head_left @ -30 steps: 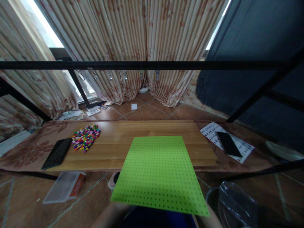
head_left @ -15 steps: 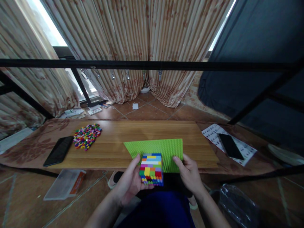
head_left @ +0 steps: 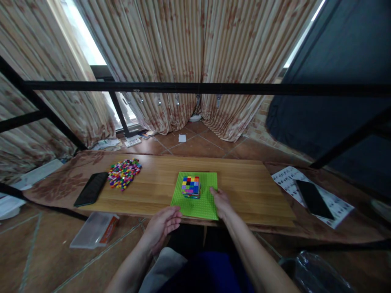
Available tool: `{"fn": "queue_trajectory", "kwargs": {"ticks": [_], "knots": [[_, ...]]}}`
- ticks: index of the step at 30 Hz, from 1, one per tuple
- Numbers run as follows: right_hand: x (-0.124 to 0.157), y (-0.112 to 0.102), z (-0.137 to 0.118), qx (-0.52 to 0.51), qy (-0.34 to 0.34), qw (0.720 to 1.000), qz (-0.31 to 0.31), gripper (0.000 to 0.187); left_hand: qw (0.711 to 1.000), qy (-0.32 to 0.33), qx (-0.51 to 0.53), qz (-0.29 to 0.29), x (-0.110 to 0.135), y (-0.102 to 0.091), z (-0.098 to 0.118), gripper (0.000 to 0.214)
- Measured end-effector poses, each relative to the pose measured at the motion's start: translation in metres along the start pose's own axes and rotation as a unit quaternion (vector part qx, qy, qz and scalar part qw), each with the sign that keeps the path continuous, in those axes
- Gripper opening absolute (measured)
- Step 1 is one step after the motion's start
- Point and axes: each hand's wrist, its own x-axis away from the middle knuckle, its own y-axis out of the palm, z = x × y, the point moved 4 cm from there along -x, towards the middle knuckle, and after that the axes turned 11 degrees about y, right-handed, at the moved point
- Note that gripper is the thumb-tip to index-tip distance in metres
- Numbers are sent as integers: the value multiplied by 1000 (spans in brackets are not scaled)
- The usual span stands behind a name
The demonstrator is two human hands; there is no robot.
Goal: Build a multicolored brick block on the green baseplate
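Note:
A bright green studded baseplate point(head_left: 195, 208) lies on the wooden board, its near edge by the board's front. On it stands a multicoloured cube of small building bricks point(head_left: 191, 187), upright, behind the plate's middle. My right hand point(head_left: 221, 200) grips the plate's right edge, the thumb on top and the other fingers partly hidden. At the front left corner is my left hand point(head_left: 165, 224), its fingers loosely bent and a little apart. The fingertips are at the corner; whether they touch it I cannot tell.
Loose coloured bricks point(head_left: 124, 174) form a pile at the left, beside a dark phone point(head_left: 91, 189). Another phone point(head_left: 314, 199) rests on a printed sheet point(head_left: 343, 208) at the right. A clear plastic box point(head_left: 93, 232) is below the front edge. A black bar point(head_left: 201, 88) crosses beyond the board.
The baseplate and brick cube, held up in my hands before, are now down on the board. My left hand has let go of the cube; my right hand stays at the plate's edge.

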Motion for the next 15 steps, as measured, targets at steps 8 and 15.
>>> {"fn": "queue_trajectory", "kwargs": {"ticks": [8, 15], "knots": [[-20, -22, -40, 127, -112, 979, 113, 40, 998, 29, -45, -39, -4, -3, -19, 30], [20, -93, -29, 197, -196, 949, 150, 40, 981, 82, -170, -40, -23, -10, -33, 46]]}}
